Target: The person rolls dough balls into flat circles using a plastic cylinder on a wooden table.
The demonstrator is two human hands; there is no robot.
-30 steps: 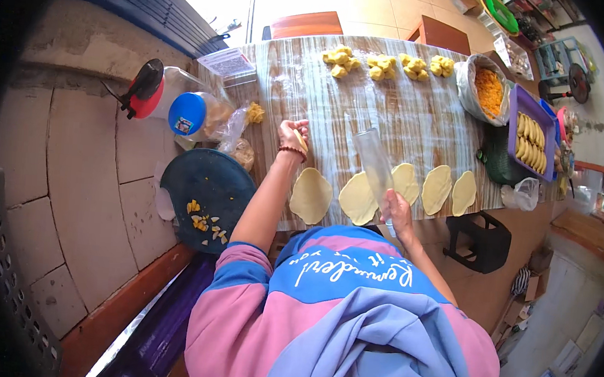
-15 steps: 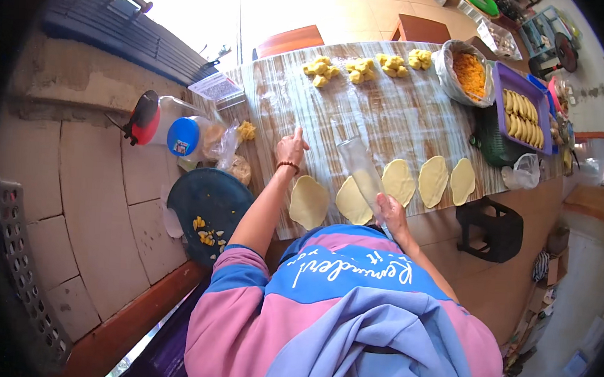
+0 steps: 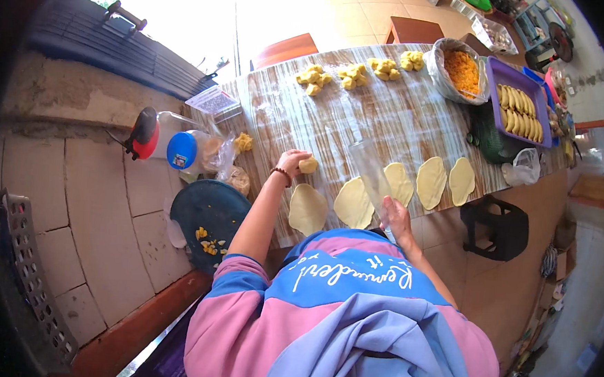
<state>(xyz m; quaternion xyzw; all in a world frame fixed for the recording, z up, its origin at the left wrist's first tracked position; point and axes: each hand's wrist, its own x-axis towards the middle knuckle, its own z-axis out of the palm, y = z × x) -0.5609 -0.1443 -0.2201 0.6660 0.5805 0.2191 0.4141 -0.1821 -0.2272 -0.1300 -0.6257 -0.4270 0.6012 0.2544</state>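
My left hand (image 3: 290, 163), a beaded bracelet at its wrist, has its fingers closed on a small pale dough ball (image 3: 308, 165) at the table surface. Just below it lies a flattened dough piece (image 3: 308, 210). In my right hand (image 3: 397, 220) is a clear glass bottle (image 3: 368, 166), gripped by its near end and slanting away over the table. The bottle passes between a second flat dough piece (image 3: 353, 204) and a third flat dough piece (image 3: 399, 183), partly covering their edges. Two more flat pieces (image 3: 431, 183) lie to the right along the near edge.
Piles of yellow lumps (image 3: 352, 75) line the table's far side. A lined bowl of orange shreds (image 3: 462, 72) and a purple tray of crescent pastries (image 3: 519, 110) stand right. Left are a blue-lidded jar (image 3: 182, 151) and a dark round tray (image 3: 207, 207). A black stool (image 3: 496, 231) stands right.
My left hand, formerly with its index finger extended and no dough ball visible, has drawn nearer and now holds a dough ball. The bottle has shifted slightly right in my right hand.
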